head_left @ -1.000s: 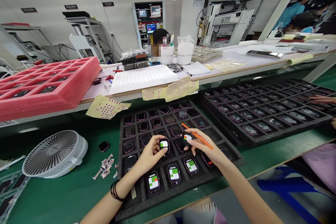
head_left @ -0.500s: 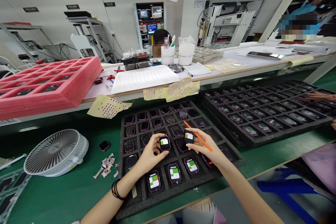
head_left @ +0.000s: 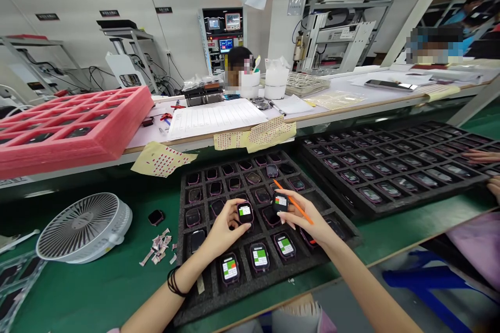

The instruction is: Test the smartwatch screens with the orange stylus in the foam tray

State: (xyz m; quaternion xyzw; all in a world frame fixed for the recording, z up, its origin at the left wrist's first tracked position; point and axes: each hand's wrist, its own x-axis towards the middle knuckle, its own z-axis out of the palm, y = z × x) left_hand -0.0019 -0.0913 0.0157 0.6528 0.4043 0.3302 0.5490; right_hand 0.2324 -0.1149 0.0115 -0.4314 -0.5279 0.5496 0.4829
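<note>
My left hand (head_left: 227,223) grips a smartwatch body (head_left: 245,212) by its edges, its lit screen showing green and white blocks. In my right hand (head_left: 302,212) is a second watch body (head_left: 280,202), lit with a red, green and white pattern. An orange stick (head_left: 294,201) lies across the same hand, tucked under the fingers. Both hands hover over a black foam tray (head_left: 250,287) whose compartments hold several strapless watches. Along its near row, a lit watch (head_left: 229,269), another lit watch (head_left: 259,257) and a third lit watch (head_left: 285,245) face up.
A white fan (head_left: 84,226), a lone watch (head_left: 155,217) and small pinkish strips (head_left: 157,247) are on the green bench at left. Another black tray (head_left: 390,166) lies right, near a co-worker's hand (head_left: 482,156). A shelf edge with a pink foam tray (head_left: 97,143) runs ahead.
My hands and both watches stay almost in place. At the far right, the co-worker's hand has drawn back to the right over the other tray.
</note>
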